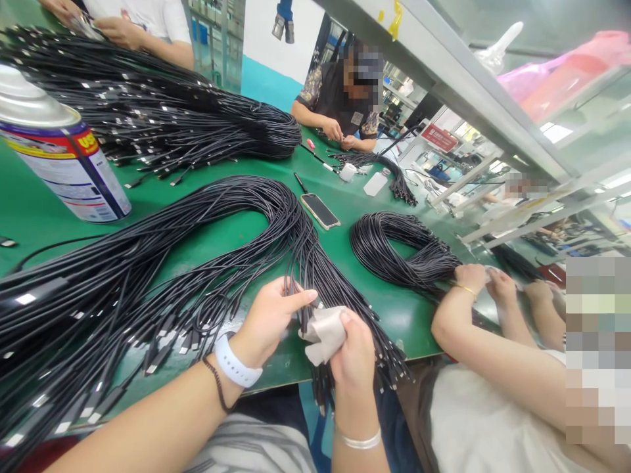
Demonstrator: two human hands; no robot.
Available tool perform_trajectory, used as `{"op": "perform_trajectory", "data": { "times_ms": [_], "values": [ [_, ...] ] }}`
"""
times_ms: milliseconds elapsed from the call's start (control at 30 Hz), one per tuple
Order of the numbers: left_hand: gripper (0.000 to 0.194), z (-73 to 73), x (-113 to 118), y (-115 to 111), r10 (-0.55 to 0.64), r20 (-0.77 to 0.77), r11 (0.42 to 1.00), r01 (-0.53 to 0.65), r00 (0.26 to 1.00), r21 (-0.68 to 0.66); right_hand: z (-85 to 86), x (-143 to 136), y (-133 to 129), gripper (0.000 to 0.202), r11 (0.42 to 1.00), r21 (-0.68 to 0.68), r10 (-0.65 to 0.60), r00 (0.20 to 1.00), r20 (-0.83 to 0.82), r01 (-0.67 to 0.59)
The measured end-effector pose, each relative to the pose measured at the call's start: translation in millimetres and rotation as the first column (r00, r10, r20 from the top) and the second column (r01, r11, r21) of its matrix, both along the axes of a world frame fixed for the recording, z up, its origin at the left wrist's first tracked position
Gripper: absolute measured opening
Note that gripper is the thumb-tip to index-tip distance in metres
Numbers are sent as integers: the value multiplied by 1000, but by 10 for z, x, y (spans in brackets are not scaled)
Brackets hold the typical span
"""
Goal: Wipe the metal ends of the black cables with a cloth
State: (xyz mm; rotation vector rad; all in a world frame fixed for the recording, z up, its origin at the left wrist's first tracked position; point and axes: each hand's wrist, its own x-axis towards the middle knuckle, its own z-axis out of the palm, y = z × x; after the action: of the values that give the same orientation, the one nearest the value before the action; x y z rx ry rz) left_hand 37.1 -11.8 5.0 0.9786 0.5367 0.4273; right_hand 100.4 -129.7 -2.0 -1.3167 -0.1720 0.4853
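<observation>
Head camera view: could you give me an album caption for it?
Bare left hand holds black cables over a green table; bare right hand pinches a pale cloth.

Reads "US" on the can [73, 157], left of the left hand [266, 318]; too small on the red sign [440, 137] beyond the right hand [355, 348].

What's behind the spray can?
A big bundle of black cables with pale connector tips shows above and right of the can; whatever the can covers is hidden.
</observation>
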Motion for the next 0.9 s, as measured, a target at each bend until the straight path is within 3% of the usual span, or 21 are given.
{"op": "perform_trajectory", "data": {
  "times_ms": [133, 333, 467, 567, 633, 700, 800, 867, 900],
  "values": [
    [22, -15, 7, 2, -8, 6, 1000, 8, 1000, -22, -49, 54, -197, 17, 998, 30, -49, 999, 10, 49],
    [21, 9, 1, 12, -12, 5, 1000, 12, 1000, -7, -103, 106, -378, 26, 1000, 0, -4, 1000, 15, 4],
    [19, 12, -28, 22, -14, -90, 993, 25, 996, 119, -8, 70, -450, 25, 996, 54, 75, 996, 46, -77],
    [16, -2, -95, 115, -64, -193, 950, 120, 979, 290, 62, -19, -491, 25, 991, 67, 118, 993, 2, -118],
    [18, 10, -167, 236, -90, -309, 867, 227, 947, 444, 86, -115, -492, 25, 988, 75, 140, 989, -53, -136],
    [23, 52, -253, 375, -37, -472, 709, 356, 881, 609, 88, -229, -460, 24, 981, 95, 179, 977, -112, -169],
    [28, 149, -370, 528, 218, -625, 399, 516, 749, 758, 48, -394, -364, 24, 962, 112, 268, 946, -180, -251],
    [27, 209, -417, 569, 379, -594, 258, 536, 710, 804, -4, -470, -296, 23, 952, 98, 304, 936, -175, -291],
    [26, 235, -429, 578, 431, -551, 224, 507, 715, 833, -34, -494, -269, 23, 951, 79, 309, 938, -155, -301]
  ]
}}
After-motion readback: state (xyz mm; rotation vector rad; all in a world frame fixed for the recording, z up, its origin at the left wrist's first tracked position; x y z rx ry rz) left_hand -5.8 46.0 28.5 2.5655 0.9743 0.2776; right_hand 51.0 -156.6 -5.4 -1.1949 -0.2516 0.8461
